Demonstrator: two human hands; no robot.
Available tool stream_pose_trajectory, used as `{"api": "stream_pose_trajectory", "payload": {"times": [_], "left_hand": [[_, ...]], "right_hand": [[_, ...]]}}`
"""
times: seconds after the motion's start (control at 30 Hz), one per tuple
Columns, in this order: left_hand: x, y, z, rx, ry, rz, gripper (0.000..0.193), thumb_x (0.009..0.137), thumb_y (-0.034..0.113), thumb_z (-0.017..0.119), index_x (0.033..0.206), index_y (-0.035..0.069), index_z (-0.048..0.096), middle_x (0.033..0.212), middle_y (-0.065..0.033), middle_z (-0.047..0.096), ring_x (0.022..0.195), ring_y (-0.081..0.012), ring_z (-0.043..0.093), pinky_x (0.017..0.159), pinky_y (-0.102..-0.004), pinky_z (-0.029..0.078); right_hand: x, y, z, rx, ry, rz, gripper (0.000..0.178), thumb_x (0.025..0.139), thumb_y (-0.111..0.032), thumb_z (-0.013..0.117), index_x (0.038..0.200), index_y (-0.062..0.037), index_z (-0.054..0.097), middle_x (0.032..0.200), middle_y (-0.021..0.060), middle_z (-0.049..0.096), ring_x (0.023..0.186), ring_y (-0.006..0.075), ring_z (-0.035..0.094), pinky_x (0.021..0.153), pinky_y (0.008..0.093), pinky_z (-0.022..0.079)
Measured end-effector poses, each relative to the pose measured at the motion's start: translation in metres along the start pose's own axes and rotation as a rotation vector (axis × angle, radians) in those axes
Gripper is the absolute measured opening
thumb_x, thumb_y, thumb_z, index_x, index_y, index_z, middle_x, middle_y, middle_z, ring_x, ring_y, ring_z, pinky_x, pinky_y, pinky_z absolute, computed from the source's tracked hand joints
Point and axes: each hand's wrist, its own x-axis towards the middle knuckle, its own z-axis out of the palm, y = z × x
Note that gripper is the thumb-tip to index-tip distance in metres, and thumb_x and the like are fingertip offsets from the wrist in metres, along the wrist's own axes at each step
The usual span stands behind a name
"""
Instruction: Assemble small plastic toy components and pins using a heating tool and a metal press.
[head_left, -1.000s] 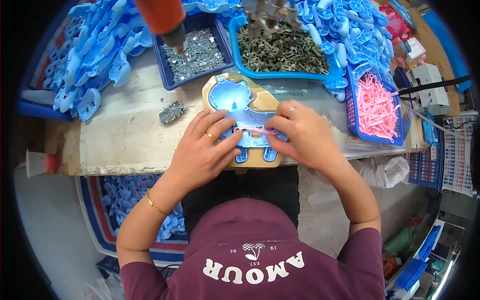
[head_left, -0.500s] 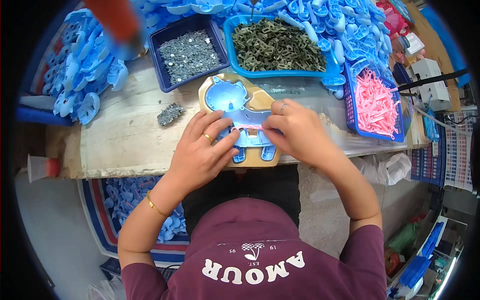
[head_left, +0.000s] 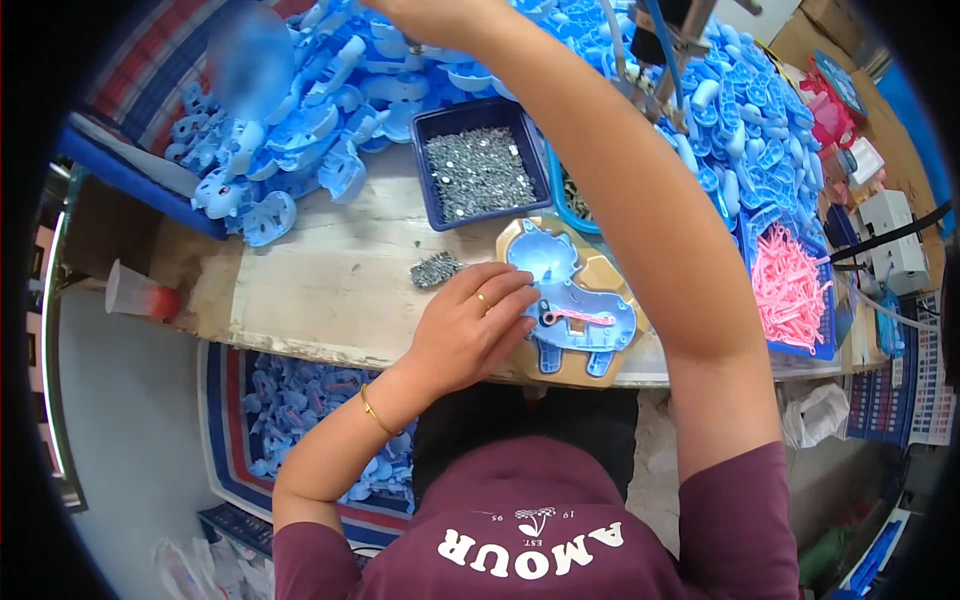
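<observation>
A tan fixture block on the bench holds a light-blue plastic animal-shaped shell, hollow side up. Across its body lies a pink stick-like part, with a small dark ring at its left end. My left hand rests at the shell's left edge, fingers stretched out and holding nothing visible. My right arm reaches over the bench to the far side. My right hand is cut off by the top edge, above the heaped blue shells, so its fingers are hidden.
A dark-blue tray of small metal screws stands behind the fixture, with a little screw pile nearer. My arm partly covers a light-blue tray. Right: a basket of pink parts. A metal tool stand with hoses rises at the back.
My right hand has left the shell and swung up to the far side. The pink part now lies uncovered in the shell. My left hand stays beside it; the view has shifted.
</observation>
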Motion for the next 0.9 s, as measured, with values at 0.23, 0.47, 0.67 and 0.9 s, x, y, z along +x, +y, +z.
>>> {"api": "stream_pose_trajectory", "payload": {"times": [0.23, 0.47, 0.67, 0.9], "left_hand": [[0.011, -0.061, -0.029, 0.332, 0.101, -0.184, 0.010, 0.085, 0.012, 0.071, 0.093, 0.009, 0.068, 0.095, -0.0074, 0.066, 0.089, -0.0293, 0.060, 0.076, -0.0394, 0.049], [0.065, -0.127, -0.006, 0.455, -0.213, -0.218, 0.021, 0.078, 0.032, 0.080, 0.076, 0.013, 0.073, 0.089, -0.0038, 0.071, 0.101, -0.0239, 0.059, 0.087, -0.0413, 0.045], [0.078, -0.138, 0.006, 0.307, -0.259, -0.275, 0.022, 0.078, 0.035, 0.081, 0.075, 0.014, 0.072, 0.086, -0.0040, 0.072, 0.102, -0.0232, 0.059, 0.091, -0.0402, 0.043], [0.070, -0.133, 0.001, 0.205, -0.139, -0.285, 0.012, 0.095, 0.022, 0.064, 0.097, 0.010, 0.065, 0.084, -0.0124, 0.069, 0.089, -0.0334, 0.066, 0.079, -0.0474, 0.052]], "right_hand": [[-0.018, -0.021, -0.010, 0.002, -0.122, 0.120, 0.035, 0.090, -0.018, 0.073, 0.115, -0.0022, 0.056, 0.080, 0.0128, 0.067, 0.070, 0.0244, 0.069, 0.065, 0.0375, 0.054], [-0.080, -0.047, -0.053, 0.053, -0.300, 0.284, 0.037, 0.092, -0.023, 0.074, 0.116, 0.0008, 0.059, 0.090, 0.0086, 0.067, 0.079, 0.0162, 0.067, 0.072, 0.0317, 0.053], [-0.103, -0.035, -0.070, -0.013, -0.279, 0.183, 0.049, 0.092, -0.031, 0.079, 0.125, 0.0000, 0.062, 0.109, 0.0095, 0.070, 0.097, 0.0154, 0.068, 0.086, 0.0319, 0.056], [-0.111, -0.027, -0.089, 0.089, -0.206, 0.176, 0.047, 0.094, -0.029, 0.076, 0.127, 0.0006, 0.060, 0.116, 0.0101, 0.069, 0.103, 0.0165, 0.068, 0.091, 0.0329, 0.055]]}}
